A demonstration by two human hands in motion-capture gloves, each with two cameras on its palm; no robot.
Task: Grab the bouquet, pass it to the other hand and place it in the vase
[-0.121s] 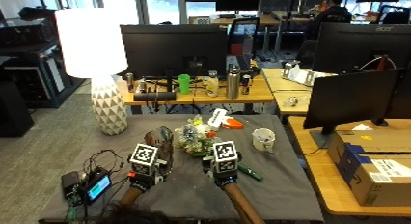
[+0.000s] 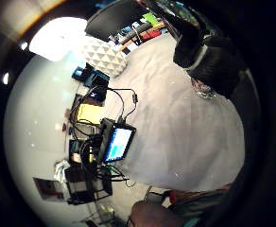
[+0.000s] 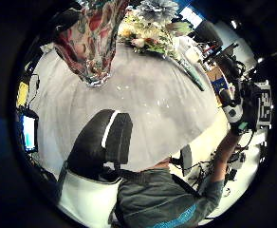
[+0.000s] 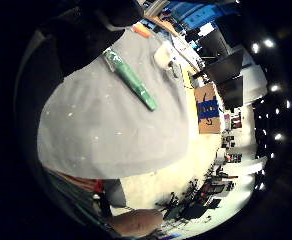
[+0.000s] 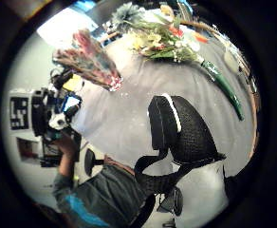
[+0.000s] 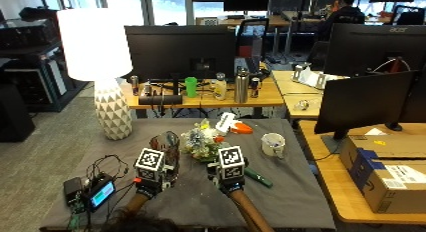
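The bouquet (image 6: 200,143) lies on the grey-covered table (image 6: 286,202), its flowers beside the vase and its green-wrapped stem (image 6: 258,178) pointing toward the right front. The patterned glass vase (image 6: 166,144) stands upright just left of the flowers. My left hand (image 6: 149,185) hovers in front of the vase, holding nothing, its thumb (image 3: 105,142) relaxed. My right hand (image 6: 231,183) hovers over the stem end of the bouquet, also holding nothing. The right thumb side palm view shows the bouquet (image 5: 162,40), the vase (image 5: 91,59) and my thumb (image 5: 176,128) apart from both.
A white mug (image 6: 273,144) stands right of the bouquet. A small screen device (image 6: 100,194) with cables sits at the table's left front. A white lamp (image 6: 106,82) stands on the table's far left corner. Desks with monitors lie behind and to the right.
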